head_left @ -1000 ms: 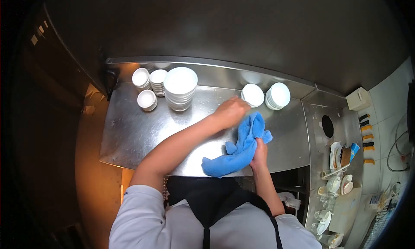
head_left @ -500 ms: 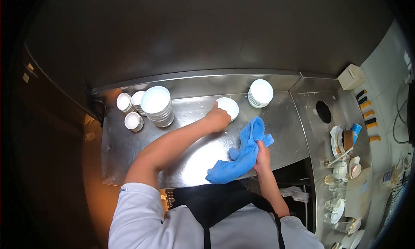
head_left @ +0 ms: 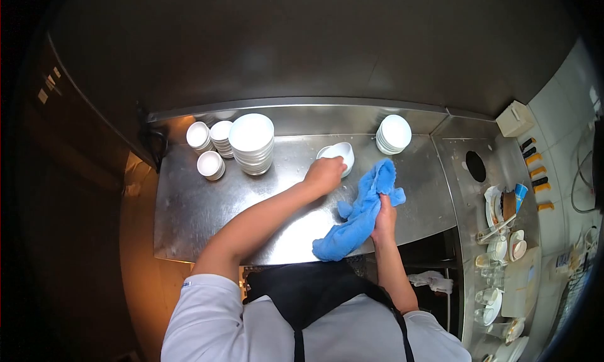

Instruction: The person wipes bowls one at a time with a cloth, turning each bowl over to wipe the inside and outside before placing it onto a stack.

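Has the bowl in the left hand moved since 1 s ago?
Yes. The bowl, gripped by the left hand, has slid away from the lone stack of bowls it sat beside, toward the tall stack, and now tilts.

left hand (head_left: 324, 173) gripping white bowl (head_left: 338, 154), right hand (head_left: 384, 215) clutching blue cloth (head_left: 358, 216)

Dim kitchen, fisheye-warped dark edges, overhead glare on steel

On the counter (head_left: 189, 205), bowl (head_left: 340, 152) left of cloth (head_left: 360, 216); stacks (head_left: 251, 142) farther left.
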`<move>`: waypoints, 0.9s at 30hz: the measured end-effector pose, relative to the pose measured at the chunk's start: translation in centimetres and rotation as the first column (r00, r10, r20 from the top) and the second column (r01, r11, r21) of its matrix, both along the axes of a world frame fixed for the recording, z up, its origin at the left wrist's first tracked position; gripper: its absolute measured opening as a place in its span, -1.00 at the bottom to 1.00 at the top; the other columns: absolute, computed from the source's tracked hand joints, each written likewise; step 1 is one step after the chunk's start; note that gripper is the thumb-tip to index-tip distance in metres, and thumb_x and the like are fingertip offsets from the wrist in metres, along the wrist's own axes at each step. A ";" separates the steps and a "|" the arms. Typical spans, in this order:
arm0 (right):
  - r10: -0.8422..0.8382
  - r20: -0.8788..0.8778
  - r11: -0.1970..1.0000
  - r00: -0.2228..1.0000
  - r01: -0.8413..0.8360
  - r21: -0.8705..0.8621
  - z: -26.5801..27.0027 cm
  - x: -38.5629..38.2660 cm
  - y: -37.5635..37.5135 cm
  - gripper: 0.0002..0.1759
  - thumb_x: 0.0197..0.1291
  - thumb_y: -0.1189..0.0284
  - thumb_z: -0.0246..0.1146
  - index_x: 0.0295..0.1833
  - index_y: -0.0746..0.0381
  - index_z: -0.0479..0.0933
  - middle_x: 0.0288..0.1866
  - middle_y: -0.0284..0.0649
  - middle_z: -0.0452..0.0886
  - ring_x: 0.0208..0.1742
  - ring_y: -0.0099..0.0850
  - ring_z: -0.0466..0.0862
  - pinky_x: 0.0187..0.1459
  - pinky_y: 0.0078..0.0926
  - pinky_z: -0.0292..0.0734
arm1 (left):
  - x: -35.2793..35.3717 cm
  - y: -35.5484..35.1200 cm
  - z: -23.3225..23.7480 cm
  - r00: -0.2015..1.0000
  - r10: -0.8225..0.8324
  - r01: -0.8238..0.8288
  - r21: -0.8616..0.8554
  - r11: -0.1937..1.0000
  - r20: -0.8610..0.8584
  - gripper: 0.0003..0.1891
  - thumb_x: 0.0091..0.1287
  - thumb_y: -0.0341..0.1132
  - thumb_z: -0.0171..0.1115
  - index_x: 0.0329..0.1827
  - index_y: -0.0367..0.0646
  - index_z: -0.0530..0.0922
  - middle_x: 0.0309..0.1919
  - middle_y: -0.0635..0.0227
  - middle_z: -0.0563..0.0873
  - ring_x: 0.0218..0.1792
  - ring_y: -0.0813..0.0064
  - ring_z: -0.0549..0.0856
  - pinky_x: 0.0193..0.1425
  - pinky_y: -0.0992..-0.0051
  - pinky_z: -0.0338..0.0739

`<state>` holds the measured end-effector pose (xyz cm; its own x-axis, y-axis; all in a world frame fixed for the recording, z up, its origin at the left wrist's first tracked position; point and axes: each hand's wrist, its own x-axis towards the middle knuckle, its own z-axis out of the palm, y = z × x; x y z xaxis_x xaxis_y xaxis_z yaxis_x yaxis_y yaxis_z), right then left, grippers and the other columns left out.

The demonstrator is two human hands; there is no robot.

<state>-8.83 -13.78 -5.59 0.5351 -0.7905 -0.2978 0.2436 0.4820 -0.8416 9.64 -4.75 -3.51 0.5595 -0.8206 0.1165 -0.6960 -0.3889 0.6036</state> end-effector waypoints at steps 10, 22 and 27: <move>0.115 -0.264 0.473 0.958 -0.287 -0.833 5.0 4.5 2.5 -0.58 0.20 0.34 0.42 0.08 0.37 0.56 -0.10 -0.13 0.72 -0.07 -0.34 0.70 0.04 -0.37 0.56 | -6.3 6.0 0.4 0.809 -0.203 -0.054 -0.413 0.909 -0.551 -0.80 0.52 -0.39 0.08 0.07 -0.30 0.57 -0.16 0.40 0.70 -0.14 0.69 0.60 -0.01 0.58 0.52; 0.302 -0.223 0.182 0.927 -0.285 -0.941 5.4 6.1 5.7 -0.43 0.25 0.36 0.32 0.30 0.44 0.43 0.23 -0.05 0.56 0.32 -0.22 0.50 0.34 -0.21 0.36 | -7.2 9.9 0.3 0.907 0.079 -0.236 -0.345 0.908 -0.413 -0.83 0.43 -0.36 0.14 -0.04 -0.25 0.59 -0.42 0.01 0.71 -0.44 0.44 0.70 -0.27 0.40 0.56; 0.725 0.130 0.667 0.677 -0.736 0.118 5.8 7.3 -1.2 -0.43 0.27 0.11 0.37 0.21 0.31 0.53 0.02 -0.11 0.68 -0.03 -0.32 0.72 0.00 -0.36 0.65 | -7.4 11.7 4.6 0.777 -0.327 0.029 -0.489 0.872 -0.538 -0.76 0.50 -0.40 0.08 0.11 -0.30 0.61 -0.25 0.31 0.76 -0.24 0.58 0.69 -0.12 0.47 0.57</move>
<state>-1.51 -15.00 0.23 0.9446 -0.0869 -0.3164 -0.1885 0.6455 -0.7402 2.26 6.97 1.07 0.4846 -0.8560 0.1803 -0.1727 0.1084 0.9790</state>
